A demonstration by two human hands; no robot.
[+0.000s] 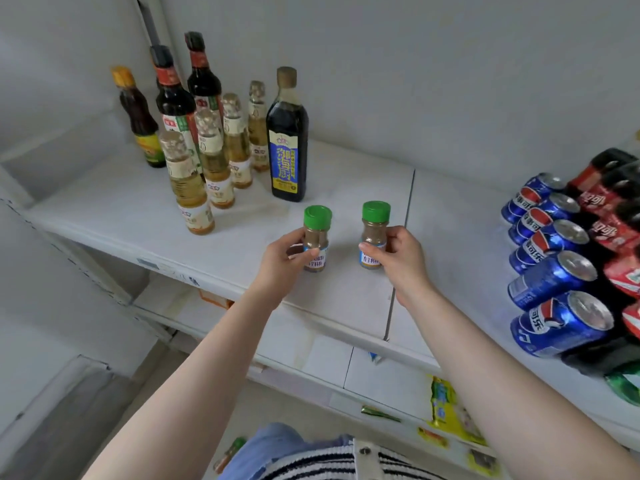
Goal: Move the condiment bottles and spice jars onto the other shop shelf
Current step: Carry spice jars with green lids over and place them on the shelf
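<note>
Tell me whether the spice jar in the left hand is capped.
Capped. The spice jar in the left hand stands upright with its green lid on top.

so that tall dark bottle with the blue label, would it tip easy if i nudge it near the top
Probably, yes. The dark bottle is tall and slim on a small base, so a push near its cap would likely topple it. It looks like full glass, so likely heavy and breakable. The pale bottles stand close on its left and could go down with it.
</note>
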